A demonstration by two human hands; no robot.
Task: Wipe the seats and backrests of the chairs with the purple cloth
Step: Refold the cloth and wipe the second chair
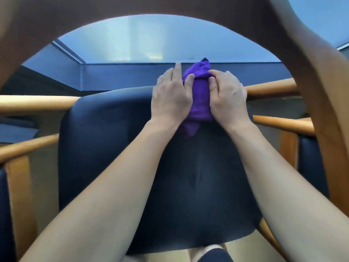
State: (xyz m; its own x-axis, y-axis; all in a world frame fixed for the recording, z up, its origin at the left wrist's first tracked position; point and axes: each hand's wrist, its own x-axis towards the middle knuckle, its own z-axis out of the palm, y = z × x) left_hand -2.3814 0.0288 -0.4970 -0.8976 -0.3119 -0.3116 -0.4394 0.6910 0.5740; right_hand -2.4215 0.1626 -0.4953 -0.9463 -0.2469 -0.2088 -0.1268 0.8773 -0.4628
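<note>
Close to the camera, a blurred wooden arch (170,8) curves across the top of the view; it is probably part of the chair's frame. Two bare forearms (117,186) reach forward over a dark, smooth seat cushion (113,148) with rounded corners.

At the far edge of the cushion, right of centre, both hands hold the purple cloth (201,99), bunched into a thick wad between them. The left hand (171,95) grips its left side, thumb pressed into the fabric and forefinger pointing straight ahead. The right hand (227,95) grips the right side, fingers curled over the top and thumb pressing in. One loose corner sticks up beyond the hands and another trails back onto the cushion.

The cloth looks soft, light and limp, likely microfibre. It should fold to any shape and grip the slick upholstery rather than slide off. Holding the bunched middle, as here, seems best, since loose corners would drag.

Pale wooden rails (37,103) run to either side, and a neighbouring chair (311,157) stands at the right. Beyond lies a pale blue glassy surface (151,44).
</note>
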